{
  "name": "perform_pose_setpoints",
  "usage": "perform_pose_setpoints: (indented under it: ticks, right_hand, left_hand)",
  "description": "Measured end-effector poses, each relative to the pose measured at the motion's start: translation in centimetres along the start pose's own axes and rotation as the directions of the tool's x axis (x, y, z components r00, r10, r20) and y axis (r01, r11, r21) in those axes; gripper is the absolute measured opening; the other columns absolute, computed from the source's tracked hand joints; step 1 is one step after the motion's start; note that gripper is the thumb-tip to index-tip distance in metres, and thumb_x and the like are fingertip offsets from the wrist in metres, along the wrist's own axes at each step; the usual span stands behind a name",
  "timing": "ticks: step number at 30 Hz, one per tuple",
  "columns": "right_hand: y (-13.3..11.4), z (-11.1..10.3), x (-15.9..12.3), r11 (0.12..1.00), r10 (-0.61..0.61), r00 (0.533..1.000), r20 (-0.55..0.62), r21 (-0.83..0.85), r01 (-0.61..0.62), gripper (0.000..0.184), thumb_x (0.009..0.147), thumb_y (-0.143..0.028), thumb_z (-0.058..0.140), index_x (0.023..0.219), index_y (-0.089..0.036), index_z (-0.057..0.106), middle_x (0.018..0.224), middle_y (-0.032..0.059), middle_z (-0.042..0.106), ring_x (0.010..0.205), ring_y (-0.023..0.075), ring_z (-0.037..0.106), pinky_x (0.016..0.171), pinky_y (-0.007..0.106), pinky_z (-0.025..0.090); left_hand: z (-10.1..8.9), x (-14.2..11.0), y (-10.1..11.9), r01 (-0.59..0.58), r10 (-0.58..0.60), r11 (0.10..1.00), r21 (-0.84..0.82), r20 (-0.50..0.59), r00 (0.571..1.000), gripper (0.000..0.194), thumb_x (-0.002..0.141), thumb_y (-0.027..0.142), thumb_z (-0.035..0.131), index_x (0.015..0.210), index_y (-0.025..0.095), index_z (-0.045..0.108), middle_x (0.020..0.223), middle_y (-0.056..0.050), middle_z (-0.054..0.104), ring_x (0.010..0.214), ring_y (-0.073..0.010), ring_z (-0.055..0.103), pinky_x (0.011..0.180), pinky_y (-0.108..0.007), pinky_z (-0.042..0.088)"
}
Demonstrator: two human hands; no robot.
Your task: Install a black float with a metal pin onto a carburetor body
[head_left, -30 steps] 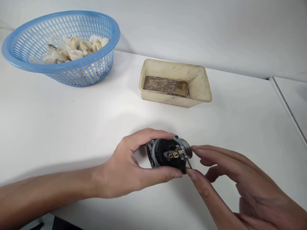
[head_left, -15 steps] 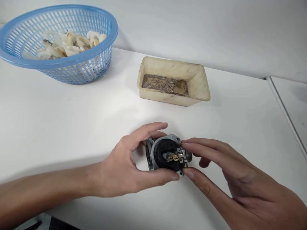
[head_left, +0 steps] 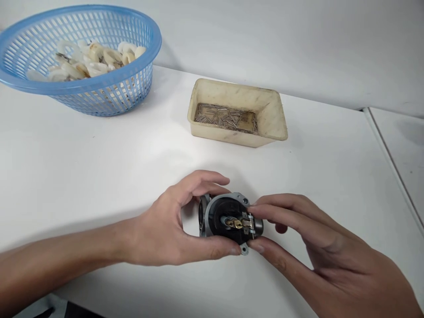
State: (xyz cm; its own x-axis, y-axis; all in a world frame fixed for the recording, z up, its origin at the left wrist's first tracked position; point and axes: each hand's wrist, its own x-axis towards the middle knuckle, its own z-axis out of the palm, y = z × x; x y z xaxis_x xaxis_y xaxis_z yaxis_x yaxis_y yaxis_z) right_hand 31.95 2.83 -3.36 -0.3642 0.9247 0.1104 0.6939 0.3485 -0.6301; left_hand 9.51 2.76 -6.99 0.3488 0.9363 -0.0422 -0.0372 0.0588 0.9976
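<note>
A carburetor point(head_left: 220, 221) with a black underside and a grey metal rim lies tilted between my hands, its brass jets showing upward. My left hand point(head_left: 175, 225) wraps around its left part, thumb along the near rim and fingers behind. On its right side, thumb and fingertips of my right hand point(head_left: 318, 247) press from both ends of the small hinge posts. A thin metal pin point(head_left: 252, 225) shows across these posts. Behind the carburetor stands a yellowed plastic tray point(head_left: 232, 138) with several thin metal pins point(head_left: 228, 119) on its dirty floor.
At the back left a blue mesh basket point(head_left: 99, 85) holds several white and yellowed curved plastic parts point(head_left: 96, 59). A white wall point(head_left: 281, 44) rises behind the white table point(head_left: 82, 176). A seam point(head_left: 391, 154) runs down the table's right side.
The carburetor has tilted slightly and shifted a little left and down with both hands. My right fingertips have stayed at the hinge posts. The view has moved slightly.
</note>
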Motion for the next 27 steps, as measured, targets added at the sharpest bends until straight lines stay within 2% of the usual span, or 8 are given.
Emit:
perform_pose_setpoints:
  ticks: [4,8,13,17,27]
  right_hand:
    - [0.04,0.10,0.09,1.000,0.000,1.000,0.007,0.031,0.000,0.025,0.091,-0.034,0.070,0.116,-0.041,0.069,0.109,-0.0027,0.070,0.086,0.0158,0.071,0.066,0.021,0.060]
    - [0.18,0.20,0.14,0.999,-0.003,1.000,-0.004,0.041,0.003,0.025,0.090,-0.033,0.071,0.114,-0.042,0.071,0.109,-0.0026,0.070,0.084,0.0155,0.071,0.056,0.019,0.057]
    - [0.23,0.12,0.18,0.995,0.041,0.999,0.004,0.089,-0.041,0.018,0.089,-0.039,0.072,0.107,-0.037,0.076,0.104,-0.0002,0.072,0.084,0.0171,0.071,0.066,0.023,0.061]
    - [0.14,0.15,0.13,0.992,0.077,0.997,-0.005,0.098,-0.076,0.018,0.088,-0.040,0.073,0.103,-0.033,0.077,0.105,0.0020,0.072,0.085,0.0184,0.072,0.066,0.023,0.061]
    - [0.17,0.54,0.41,0.996,0.021,1.000,-0.021,0.089,-0.019,0.022,0.088,-0.033,0.073,0.108,-0.042,0.073,0.106,-0.0049,0.071,0.087,0.0138,0.072,0.070,0.019,0.060]
  left_hand:
    - [-0.03,0.12,0.34,0.001,-0.001,1.000,0.019,0.014,1.000,0.055,0.074,0.028,0.086,0.118,0.023,0.053,0.107,-0.004,0.069,0.091,-0.0162,0.064,0.084,-0.031,0.051]
    - [-0.05,0.11,0.64,0.038,-0.039,0.999,0.038,0.026,0.999,0.050,0.075,0.029,0.084,0.115,0.022,0.056,0.099,-0.003,0.069,0.085,-0.0155,0.062,0.077,-0.029,0.052]
    - [-0.09,0.07,0.62,0.026,-0.026,0.999,0.023,0.028,0.999,0.049,0.074,0.026,0.085,0.115,0.021,0.059,0.099,-0.001,0.070,0.084,-0.0134,0.062,0.077,-0.027,0.051]
    - [-0.07,0.07,0.47,-0.005,0.004,1.000,0.024,0.026,1.000,0.048,0.075,0.025,0.085,0.116,0.022,0.059,0.103,-0.002,0.069,0.085,-0.0130,0.063,0.078,-0.027,0.051]
    - [-0.09,0.28,0.47,-0.021,0.020,1.000,0.023,0.016,1.000,0.046,0.076,0.025,0.084,0.114,0.022,0.058,0.105,-0.003,0.069,0.087,-0.0146,0.064,0.081,-0.029,0.052]
